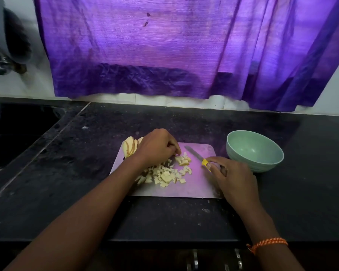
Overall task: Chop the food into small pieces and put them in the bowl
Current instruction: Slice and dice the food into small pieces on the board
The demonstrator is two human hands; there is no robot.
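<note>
Left hand point(157, 147) curled, fingertips pinching chopped pieces point(165, 176) on cutting board point(196, 187), right hand point(234, 178) gripping yellow-handled knife point(198, 157), green bowl point(254, 150) right.

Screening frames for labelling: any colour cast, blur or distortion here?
Head view: purple cast from the backlit curtain tints the cutting board; top-left corner smeared by blur; wide-angle bends the counter edge; hands, knife and bowl reasonably sharp.

Our left hand point(157, 146) sits just left of frame centre, fingers curled downward, its forearm running in from the lower left. Our right hand point(233, 177) lies right of centre, fingers bent, forearm entering from the lower right edge.
</note>
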